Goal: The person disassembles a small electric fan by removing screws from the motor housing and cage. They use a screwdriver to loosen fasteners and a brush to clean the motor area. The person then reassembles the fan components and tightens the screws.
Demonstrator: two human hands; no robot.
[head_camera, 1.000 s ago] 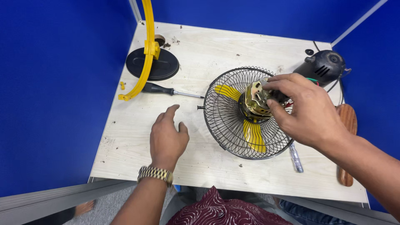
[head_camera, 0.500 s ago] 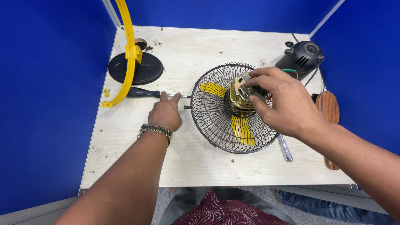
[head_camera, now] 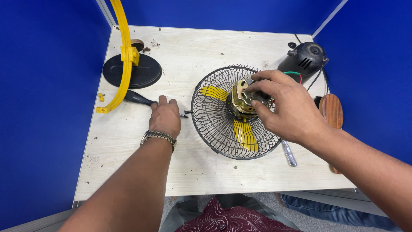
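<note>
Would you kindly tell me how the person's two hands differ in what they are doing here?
The left hand lies low on the wooden table, over the black-handled screwdriver; the right hand is raised over the fan guard, fingers gripping the motor. The left wrist wears a metal watch; the right wrist is bare. Both reach in from the near edge.

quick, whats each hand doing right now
Left hand: closed over the black-handled screwdriver on the table.
Right hand: fingers gripping the fan motor.
</note>
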